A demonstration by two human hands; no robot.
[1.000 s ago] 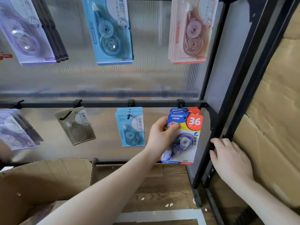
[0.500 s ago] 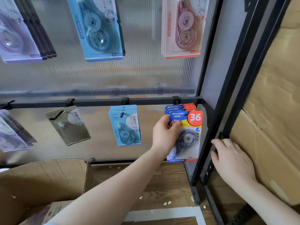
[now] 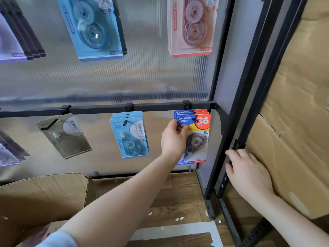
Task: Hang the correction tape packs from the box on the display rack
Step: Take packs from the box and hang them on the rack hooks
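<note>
My left hand (image 3: pixel 174 139) pinches a blue, yellow and red correction tape pack (image 3: pixel 197 139) marked 36. The pack sits on the rightmost hook under the black rail (image 3: pixel 99 109) of the display rack, in front of several like packs. My thumb lies on its front, and the hook tip pokes through its hole. My right hand (image 3: pixel 249 173) rests with relaxed fingers on the rack's black side post (image 3: pixel 236 122). The open cardboard box (image 3: pixel 42 196) stands at the lower left.
Light blue packs (image 3: pixel 129 134) and a grey pack (image 3: pixel 65 136) hang on the same rail. Bigger blue (image 3: pixel 92 27) and pink packs (image 3: pixel 192 25) hang on the row above. A large cardboard sheet (image 3: pixel 293 122) leans at the right. Wooden floor lies below.
My left hand has pushed the pack up and back onto the rightmost hook, closer to the packs hanging behind it. My right hand has stayed on the post.
</note>
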